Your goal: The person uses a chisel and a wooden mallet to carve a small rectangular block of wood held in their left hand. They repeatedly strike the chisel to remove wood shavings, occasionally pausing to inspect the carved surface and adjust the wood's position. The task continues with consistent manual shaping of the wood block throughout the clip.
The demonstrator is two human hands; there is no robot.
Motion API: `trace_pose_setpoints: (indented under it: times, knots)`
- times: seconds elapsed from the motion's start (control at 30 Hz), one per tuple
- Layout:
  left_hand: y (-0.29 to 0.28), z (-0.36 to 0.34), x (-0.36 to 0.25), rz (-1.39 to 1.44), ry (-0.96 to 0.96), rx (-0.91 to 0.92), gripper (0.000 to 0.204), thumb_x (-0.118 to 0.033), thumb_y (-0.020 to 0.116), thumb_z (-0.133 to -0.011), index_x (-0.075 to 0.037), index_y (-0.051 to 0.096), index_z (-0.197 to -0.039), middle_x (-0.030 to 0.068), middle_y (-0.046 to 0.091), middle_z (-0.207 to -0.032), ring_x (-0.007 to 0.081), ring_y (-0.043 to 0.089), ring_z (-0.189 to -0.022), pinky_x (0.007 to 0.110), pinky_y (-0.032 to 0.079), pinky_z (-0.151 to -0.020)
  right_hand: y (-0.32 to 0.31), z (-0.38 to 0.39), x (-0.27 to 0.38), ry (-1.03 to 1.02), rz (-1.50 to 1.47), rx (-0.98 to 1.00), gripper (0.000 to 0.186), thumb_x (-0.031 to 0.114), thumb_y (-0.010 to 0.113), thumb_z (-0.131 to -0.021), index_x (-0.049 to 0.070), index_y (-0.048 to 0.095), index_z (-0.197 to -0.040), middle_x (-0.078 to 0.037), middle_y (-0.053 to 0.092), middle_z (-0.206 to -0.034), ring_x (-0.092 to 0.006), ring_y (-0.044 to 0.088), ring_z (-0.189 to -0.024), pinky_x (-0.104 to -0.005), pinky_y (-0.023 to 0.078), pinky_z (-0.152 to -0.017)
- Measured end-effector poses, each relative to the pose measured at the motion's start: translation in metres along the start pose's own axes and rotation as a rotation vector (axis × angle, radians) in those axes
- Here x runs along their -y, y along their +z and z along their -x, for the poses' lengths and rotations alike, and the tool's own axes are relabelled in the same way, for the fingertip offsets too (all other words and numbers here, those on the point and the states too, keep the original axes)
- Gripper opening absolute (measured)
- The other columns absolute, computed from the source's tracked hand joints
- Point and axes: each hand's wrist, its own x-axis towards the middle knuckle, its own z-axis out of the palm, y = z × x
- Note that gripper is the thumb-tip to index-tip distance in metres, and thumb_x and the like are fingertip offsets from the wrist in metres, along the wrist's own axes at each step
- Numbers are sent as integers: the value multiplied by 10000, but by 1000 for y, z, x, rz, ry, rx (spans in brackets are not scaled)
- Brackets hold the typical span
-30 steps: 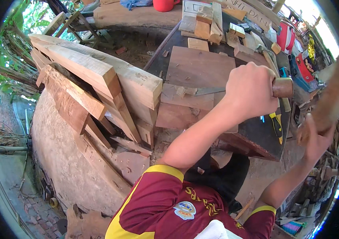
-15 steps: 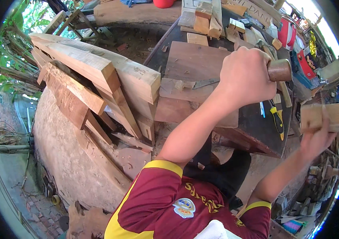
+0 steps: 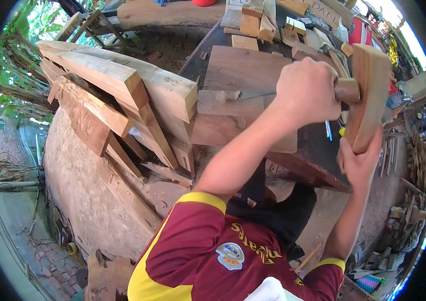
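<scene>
My left hand (image 3: 307, 90) is closed around a chisel whose round wooden handle (image 3: 347, 91) sticks out to the right. The thin metal blade (image 3: 254, 94) points left and meets a small wooden piece (image 3: 223, 102) lying on the dark workbench (image 3: 318, 150). A flat wooden block (image 3: 371, 95) stands upright in my right hand (image 3: 358, 163), which grips its lower end. The block's face touches the end of the chisel handle.
Thick rough planks (image 3: 123, 85) lean in a stack at the left over a rounded stone slab (image 3: 82, 175). Several wood offcuts (image 3: 253, 20) lie at the back of the bench. Small tools (image 3: 329, 131) lie on the bench and loose scraps (image 3: 403, 220) lie at the right.
My right hand has swung the wooden block in from the right, up against the chisel handle. My left hand kept its grip on the chisel against the wooden piece.
</scene>
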Motion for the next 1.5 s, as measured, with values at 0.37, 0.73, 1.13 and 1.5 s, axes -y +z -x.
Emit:
trace_pose_setpoints:
  times: [0.37, 0.73, 1.13, 1.5]
  knots:
    - [3, -6, 4, -81, -68, 21, 140, -178, 642, -562, -68, 662, -647, 191, 615, -647, 381, 623, -678, 431, 530, -657, 0, 2, -18, 98, -132, 17, 517, 15, 720, -708, -16, 514, -1181, -168, 571, -1160, -246, 568, -1046, -357, 462, -897]
    - [4, -12, 5, -104, -85, 44, 180, -189, 642, -564, -63, 678, -688, 201, 617, -654, 378, 627, -680, 423, 531, -655, 1, -2, -22, -68, 0, 3, 595, 71, 732, -700, 7, 488, -1238, -159, 583, -1138, -257, 590, -1023, -377, 445, -931]
    - [7, -10, 14, -170, -100, 47, 206, -195, 660, -548, -78, 689, -715, 196, 629, -670, 366, 637, -680, 418, 538, -658, 8, -9, -17, -37, -238, 197, 680, 92, 713, -742, -61, 391, -1320, -188, 545, -1211, -240, 553, -1075, -338, 413, -950]
    - [13, 0, 46, -318, -91, 112, 251, -232, 704, -527, -65, 704, -715, 144, 661, -714, 302, 671, -700, 386, 551, -640, 11, -7, 13, -14, -378, 281, 654, 63, 692, -642, 11, 473, -1256, -210, 571, -1159, -356, 565, -1053, -404, 424, -931]
